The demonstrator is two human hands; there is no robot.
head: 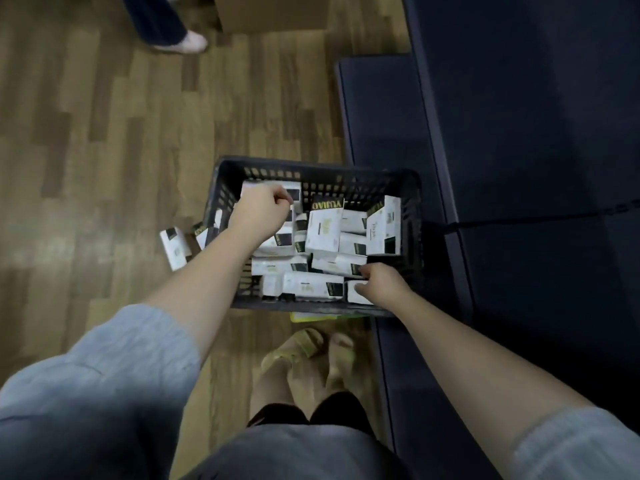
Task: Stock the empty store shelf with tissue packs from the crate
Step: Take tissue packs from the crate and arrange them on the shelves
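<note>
Two hands are down in the black crate (221, 192) as I watch from the head camera. My left hand (261, 211) is curled over a white tissue pack (273, 187) at the crate's far left corner, fingers folded round its edge. My right hand (382, 284) pinches another pack (358, 292) at the near right corner, thumb and fingers closed on it. Between them the crate holds a jumble of white packs with dark labels, some flat, some standing on end (one upright pack (325, 226) reads YUJIAO upside down). The crate sits on the wooden floor (104, 133), just beside the dark blue shelf (519, 150) on my right. A few loose packs (175, 247) lie on the floor against the crate's left wall. A cardboard box (273, 12) stands at the top of the view.
</note>
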